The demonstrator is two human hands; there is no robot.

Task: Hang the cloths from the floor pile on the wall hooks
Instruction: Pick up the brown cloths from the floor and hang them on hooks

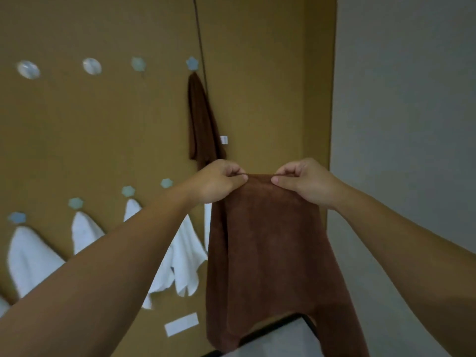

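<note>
Brown cloth (268,243) hangs flat at centre of the frame, top edge pinched by left hand (219,181) and right hand (304,181).

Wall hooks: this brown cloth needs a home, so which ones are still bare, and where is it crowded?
Free: the upper row's two round clear hooks and the pale star-shaped hook, left of the hung brown cloth. Crowded: the lower row, where white cloths hang side by side behind the left hand.

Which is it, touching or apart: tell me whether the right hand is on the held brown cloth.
Touching. The head view shows the right hand pinching the top edge of the brown cloth between thumb and fingers, opposite the left hand.
</note>
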